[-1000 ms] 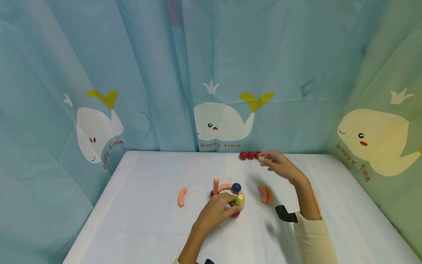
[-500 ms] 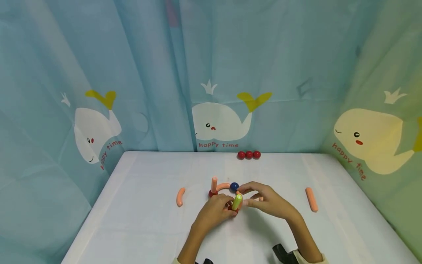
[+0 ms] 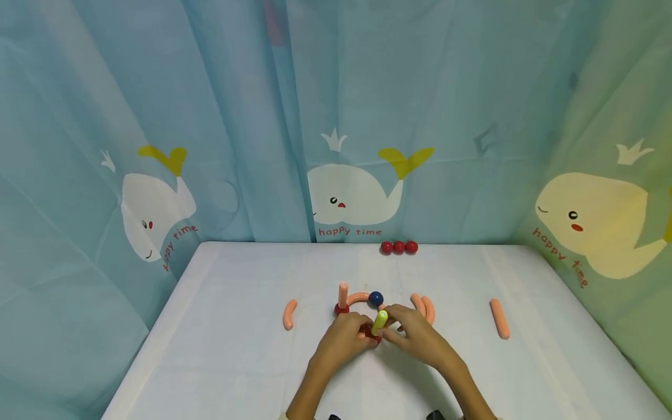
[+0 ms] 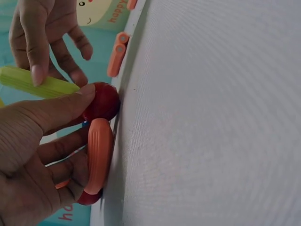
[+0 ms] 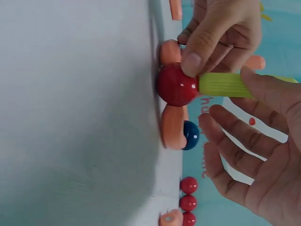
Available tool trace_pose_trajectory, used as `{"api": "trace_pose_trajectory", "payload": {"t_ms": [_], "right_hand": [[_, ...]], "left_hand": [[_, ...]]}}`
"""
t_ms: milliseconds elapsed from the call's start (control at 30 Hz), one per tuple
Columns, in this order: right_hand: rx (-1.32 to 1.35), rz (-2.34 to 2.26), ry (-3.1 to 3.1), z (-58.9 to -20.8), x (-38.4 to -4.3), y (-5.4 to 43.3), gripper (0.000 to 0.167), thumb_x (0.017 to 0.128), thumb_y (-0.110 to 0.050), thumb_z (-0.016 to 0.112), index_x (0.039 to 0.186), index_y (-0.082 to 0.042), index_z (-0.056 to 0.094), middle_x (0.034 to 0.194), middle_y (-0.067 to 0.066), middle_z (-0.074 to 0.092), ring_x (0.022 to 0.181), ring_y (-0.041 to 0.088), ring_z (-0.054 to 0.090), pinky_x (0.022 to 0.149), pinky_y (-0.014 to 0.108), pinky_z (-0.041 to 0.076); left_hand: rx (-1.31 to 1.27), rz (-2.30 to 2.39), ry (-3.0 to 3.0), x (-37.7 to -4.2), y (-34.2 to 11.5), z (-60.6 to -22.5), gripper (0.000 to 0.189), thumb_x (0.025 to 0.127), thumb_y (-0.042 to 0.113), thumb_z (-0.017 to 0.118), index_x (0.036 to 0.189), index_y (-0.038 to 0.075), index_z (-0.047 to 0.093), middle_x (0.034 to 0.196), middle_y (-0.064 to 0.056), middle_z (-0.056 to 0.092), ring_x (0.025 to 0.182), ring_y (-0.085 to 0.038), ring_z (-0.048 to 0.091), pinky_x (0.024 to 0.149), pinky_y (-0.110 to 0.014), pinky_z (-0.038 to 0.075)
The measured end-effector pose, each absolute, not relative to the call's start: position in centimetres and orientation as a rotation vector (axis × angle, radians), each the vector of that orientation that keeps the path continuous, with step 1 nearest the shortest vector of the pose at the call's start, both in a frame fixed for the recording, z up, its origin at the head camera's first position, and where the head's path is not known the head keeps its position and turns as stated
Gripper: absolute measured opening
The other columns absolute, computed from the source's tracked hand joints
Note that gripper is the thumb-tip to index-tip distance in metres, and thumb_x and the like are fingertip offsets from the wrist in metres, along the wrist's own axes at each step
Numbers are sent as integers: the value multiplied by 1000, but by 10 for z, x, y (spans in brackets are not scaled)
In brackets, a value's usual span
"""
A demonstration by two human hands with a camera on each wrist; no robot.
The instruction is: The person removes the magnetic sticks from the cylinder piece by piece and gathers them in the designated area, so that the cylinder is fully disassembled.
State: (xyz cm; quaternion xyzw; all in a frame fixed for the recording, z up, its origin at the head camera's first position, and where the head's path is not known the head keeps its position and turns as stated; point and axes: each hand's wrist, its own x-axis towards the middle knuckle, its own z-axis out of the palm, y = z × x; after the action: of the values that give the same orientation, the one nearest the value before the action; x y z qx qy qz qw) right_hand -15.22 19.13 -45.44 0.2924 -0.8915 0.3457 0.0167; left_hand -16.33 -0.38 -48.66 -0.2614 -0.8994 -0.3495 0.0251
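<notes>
A ring of curved orange rods [image 4: 99,155] and balls lies on the white table [image 3: 236,373], with a blue ball [image 3: 375,299] on its far side. One straight orange rod [image 3: 343,296] stands upright on a red ball at the ring's left. My left hand [image 3: 341,338] pinches the near red ball [image 5: 176,84], its thumb pressed on it in both wrist views. From that ball rises a green rod [image 5: 221,84], which touches it. My right hand [image 3: 420,338] holds this green rod between thumb and index finger; its other fingers are spread.
Two curved orange rods [image 3: 429,310] lie side by side right of the ring. Farther right is a straight orange rod [image 3: 500,319]. Another curved rod [image 3: 290,315] lies to the left. Three red balls [image 3: 399,248] line the back edge, before a whale-print curtain [image 3: 262,116].
My right hand has come from the back right, near the row of red balls, down and left to the green rod. The left hand stays at the ring, now on the near red ball.
</notes>
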Motion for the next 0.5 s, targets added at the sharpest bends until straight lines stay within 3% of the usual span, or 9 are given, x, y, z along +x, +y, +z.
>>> {"api": "trace_pose_trajectory", "payload": {"t_ms": [233, 500], "right_hand": [[772, 1143, -2755, -460, -150, 190, 5, 91, -20, 69, 94, -18, 66, 91, -10, 69, 85, 10, 68, 68, 27, 56], [690, 1238, -2729, -468, -153, 195, 7, 91, -17, 68, 94, -11, 65, 87, 0, 73, 80, 16, 72, 66, 23, 56]], "left_hand": [[-815, -1077, -2779, -163, -5, -488, 21, 78, 24, 82, 94, 13, 76, 85, 7, 70, 73, 1, 53, 66, -13, 43], [-801, -1082, -2790, -164, -6, -491, 24, 78, 24, 82, 98, 14, 75, 90, 7, 72, 79, -1, 57, 72, -16, 46]]}}
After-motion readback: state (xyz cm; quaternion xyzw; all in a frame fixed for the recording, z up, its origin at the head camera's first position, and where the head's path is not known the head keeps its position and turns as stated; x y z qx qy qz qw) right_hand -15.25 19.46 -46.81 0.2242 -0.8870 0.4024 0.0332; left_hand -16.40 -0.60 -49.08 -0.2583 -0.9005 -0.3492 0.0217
